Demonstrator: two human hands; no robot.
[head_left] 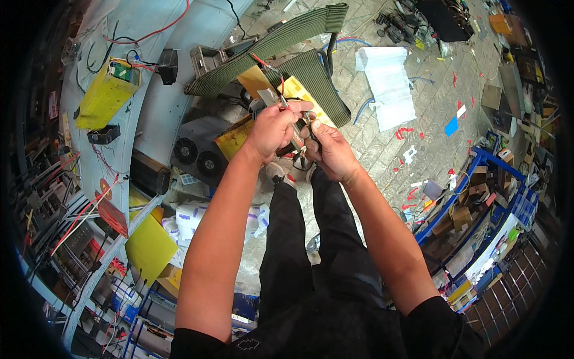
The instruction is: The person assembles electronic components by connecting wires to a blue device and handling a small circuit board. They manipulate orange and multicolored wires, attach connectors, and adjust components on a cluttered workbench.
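Note:
My left hand (275,128) is closed, its thumb and fingers pinching a thin red and black wire (281,82) that runs up past the knuckles. Close beside it, my right hand (332,151) is closed round a slim dark piece (309,133), too small and covered to name. The two hands almost meet in front of a chair with green striped webbing (320,81). Just beyond the fingers, a yellow block (304,94) rests on the chair. Between my hands, a narrow light-coloured piece is partly hidden.
At left, a yellow-wrapped pack (107,99) with a green circuit board lies on a pale metal surface (161,36). A dark box with two fans (197,157) stands below it. A white sheet (387,87) and red scraps lie on the paved floor. Blue-framed bins (478,203) stand right.

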